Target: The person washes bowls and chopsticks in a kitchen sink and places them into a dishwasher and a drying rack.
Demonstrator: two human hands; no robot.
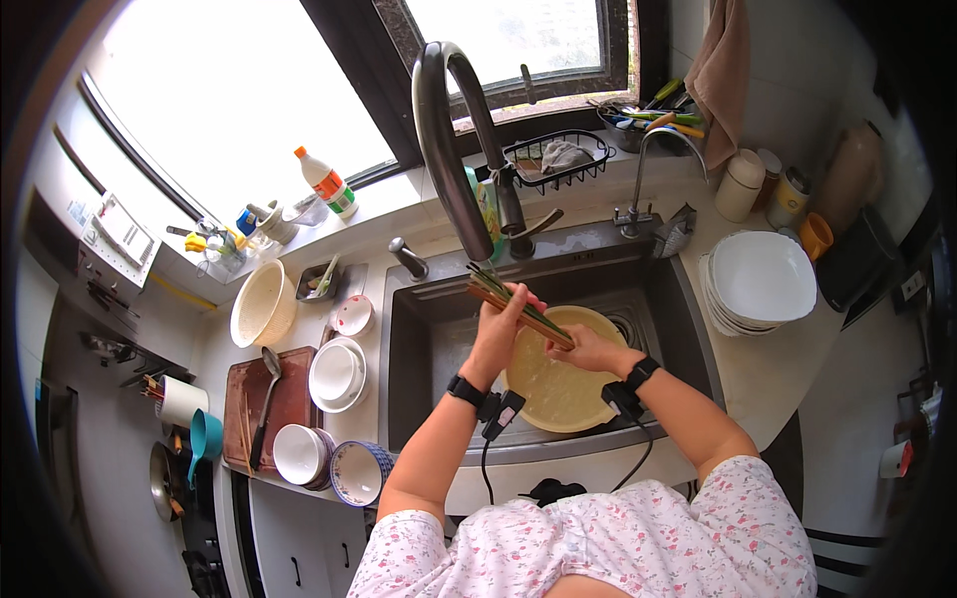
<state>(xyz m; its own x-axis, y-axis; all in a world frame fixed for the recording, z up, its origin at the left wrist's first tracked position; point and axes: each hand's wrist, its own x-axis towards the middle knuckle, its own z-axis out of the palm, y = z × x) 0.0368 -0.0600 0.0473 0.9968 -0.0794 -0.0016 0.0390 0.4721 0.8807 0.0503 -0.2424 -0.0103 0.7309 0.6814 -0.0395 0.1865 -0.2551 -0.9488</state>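
Observation:
My left hand (495,329) is wrapped around a bundle of brown and dark green chopsticks (549,329). At the bundle's lower end, my right hand (589,348) grips the same sticks. They slant across just below the grey pull-down faucet (456,172). Beneath both hands, a round yellow basin (564,418) of cloudy, bubbly water sits in the dark sink (434,389). My fingers hide part of the bundle.
Stacked white plates (762,276) stand right of the sink. Left of it are bowls (336,374), more bowls (299,452), a cutting board (232,374) with a ladle (265,404), and a cream basket (262,303). A thin second tap (635,187) rises behind.

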